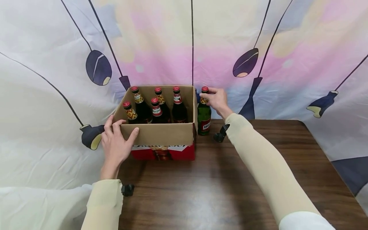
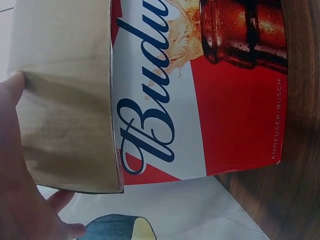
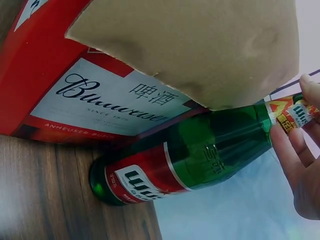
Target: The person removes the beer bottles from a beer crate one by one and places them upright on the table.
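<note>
A red-and-white cardboard box (image 1: 164, 153) with raised brown flaps (image 2: 65, 100) stands against the cloth, several red-capped bottles (image 1: 179, 111) upright inside. My left hand (image 1: 116, 143) rests at the box's front left corner, thumb on the front flap and the other fingers over the left side. Just right of the box, a green bottle (image 1: 204, 115) with a red label stands upright on the table. My right hand (image 1: 217, 100) pinches its neck; the right wrist view shows the fingers (image 3: 292, 155) around the neck label, beside the box's side flap (image 3: 200, 45).
The dark wooden table (image 1: 244, 179) extends in front of the box and to the right. A patterned cloth (image 1: 172, 41) hangs close behind the box and along the left side.
</note>
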`<state>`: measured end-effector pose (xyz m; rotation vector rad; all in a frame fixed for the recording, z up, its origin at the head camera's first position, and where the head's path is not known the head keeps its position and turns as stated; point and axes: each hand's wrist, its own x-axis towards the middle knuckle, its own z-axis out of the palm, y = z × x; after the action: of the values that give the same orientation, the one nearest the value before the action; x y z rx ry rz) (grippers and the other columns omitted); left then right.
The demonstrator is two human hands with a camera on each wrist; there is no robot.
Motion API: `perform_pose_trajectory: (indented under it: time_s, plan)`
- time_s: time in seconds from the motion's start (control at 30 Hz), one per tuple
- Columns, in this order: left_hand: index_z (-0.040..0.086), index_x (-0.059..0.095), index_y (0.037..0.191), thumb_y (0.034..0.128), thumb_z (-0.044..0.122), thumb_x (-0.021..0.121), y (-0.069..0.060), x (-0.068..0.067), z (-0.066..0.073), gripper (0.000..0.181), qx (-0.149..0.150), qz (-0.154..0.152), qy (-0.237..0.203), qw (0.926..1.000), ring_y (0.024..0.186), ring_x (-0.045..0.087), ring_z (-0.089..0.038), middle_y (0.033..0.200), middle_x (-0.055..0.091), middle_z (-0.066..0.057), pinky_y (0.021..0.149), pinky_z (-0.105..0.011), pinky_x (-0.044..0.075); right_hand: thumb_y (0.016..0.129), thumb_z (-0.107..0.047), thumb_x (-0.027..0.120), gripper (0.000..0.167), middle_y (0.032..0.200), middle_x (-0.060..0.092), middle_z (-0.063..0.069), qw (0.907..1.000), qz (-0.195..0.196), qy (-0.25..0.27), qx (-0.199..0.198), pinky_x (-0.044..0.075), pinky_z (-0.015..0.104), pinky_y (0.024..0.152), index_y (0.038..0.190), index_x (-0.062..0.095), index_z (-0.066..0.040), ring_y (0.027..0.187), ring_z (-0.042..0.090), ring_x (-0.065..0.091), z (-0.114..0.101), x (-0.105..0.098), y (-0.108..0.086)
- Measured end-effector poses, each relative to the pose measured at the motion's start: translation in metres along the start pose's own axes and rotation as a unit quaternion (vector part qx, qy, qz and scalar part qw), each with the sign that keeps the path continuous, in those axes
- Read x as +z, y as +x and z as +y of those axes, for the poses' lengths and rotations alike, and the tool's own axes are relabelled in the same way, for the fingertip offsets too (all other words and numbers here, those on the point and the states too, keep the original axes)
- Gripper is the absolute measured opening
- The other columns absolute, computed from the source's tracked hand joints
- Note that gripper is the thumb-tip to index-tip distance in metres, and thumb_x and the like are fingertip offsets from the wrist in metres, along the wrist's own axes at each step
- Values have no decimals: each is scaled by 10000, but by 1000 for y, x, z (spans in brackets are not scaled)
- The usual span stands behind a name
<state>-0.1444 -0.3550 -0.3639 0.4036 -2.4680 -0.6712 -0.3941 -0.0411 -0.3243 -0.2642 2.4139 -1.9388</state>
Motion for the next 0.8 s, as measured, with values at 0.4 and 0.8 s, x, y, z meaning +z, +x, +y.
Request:
perform_pose_trajectory:
  time_s: [0.4,0.8]
  plan:
    - [124,429,1490,978,589,583,0,-2,6,709,-12,73,-73,9999,1315,325,-536,1736,117,-151,1101,-690,280,971,-189,776,500,1481,628,146,9987,-479,-4,145,614,425,932,1442,652,-76,1174,276,682,-17,-9,2]
    - [106,424,1481,994,588,569,-2,-3,3,701,-41,-137,-25,9999,1333,302,-550,1736,99,-157,1132,-693,238,928,-194,810,514,1382,682,199,9943,-15,-170,-1057,546,382,1025,1403,673,-50,1258,284,664,-74,7,-24]
